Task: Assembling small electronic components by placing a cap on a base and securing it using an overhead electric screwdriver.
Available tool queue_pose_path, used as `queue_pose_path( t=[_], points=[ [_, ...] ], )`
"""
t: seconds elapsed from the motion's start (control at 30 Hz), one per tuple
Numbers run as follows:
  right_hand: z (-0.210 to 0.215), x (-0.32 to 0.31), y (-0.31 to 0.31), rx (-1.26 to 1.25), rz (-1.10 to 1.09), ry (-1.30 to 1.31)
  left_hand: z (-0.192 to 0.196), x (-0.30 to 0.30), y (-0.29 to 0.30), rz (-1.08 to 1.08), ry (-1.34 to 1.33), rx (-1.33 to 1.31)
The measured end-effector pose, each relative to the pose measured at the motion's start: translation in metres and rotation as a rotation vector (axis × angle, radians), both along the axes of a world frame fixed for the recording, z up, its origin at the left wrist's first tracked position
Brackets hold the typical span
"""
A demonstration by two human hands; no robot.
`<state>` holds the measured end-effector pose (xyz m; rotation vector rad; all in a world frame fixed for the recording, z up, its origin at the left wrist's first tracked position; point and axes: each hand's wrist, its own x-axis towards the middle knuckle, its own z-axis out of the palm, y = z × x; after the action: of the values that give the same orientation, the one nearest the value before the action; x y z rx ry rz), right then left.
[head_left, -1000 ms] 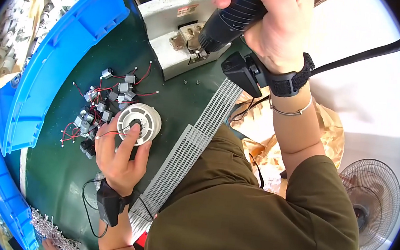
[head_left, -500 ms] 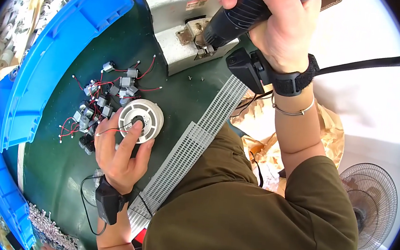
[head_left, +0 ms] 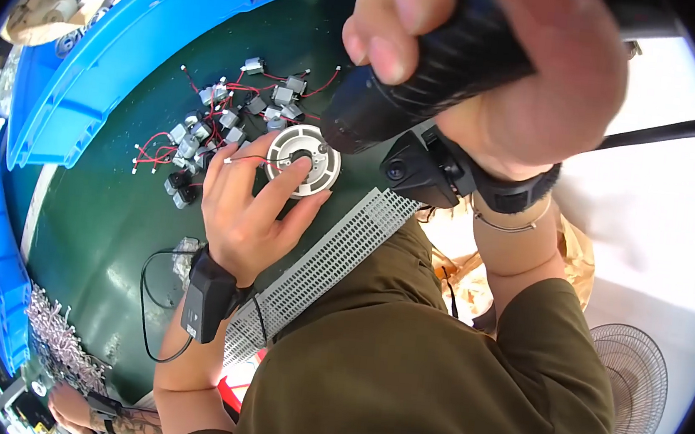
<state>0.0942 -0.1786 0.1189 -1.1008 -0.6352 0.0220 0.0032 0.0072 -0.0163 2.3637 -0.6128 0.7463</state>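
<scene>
Right hand (head_left: 533, 109) grips black driver (head_left: 445, 67); left hand (head_left: 247, 216) clasps white housing (head_left: 319, 172); screwing seems underway, calling for straight, steady pressure.

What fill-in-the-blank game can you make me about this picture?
The left hand touches a round part whose colour is ____.
The tool that the right hand grips is coloured ____.
The big bin nearest the small motors is coloured ____.
Out of left and right, the fan is on the picture's ____ side.

Missing words: white; black; blue; right.
</scene>
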Motion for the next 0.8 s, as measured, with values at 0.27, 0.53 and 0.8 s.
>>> queue_pose_path(
  t=[0.27,0.53,0.8],
  points=[
    [-0.003,-0.023,0.024,-0.072,0.026,0.210,-0.002,0.002,0.000,-0.002,-0.050,-0.028],
    [-0.003,-0.011,0.020,-0.219,0.003,0.152,-0.003,0.003,-0.002,-0.004,-0.055,-0.037],
    [-0.007,-0.014,0.029,-0.260,0.007,0.172,-0.002,0.002,-0.002,0.008,-0.036,-0.024]
  ],
)
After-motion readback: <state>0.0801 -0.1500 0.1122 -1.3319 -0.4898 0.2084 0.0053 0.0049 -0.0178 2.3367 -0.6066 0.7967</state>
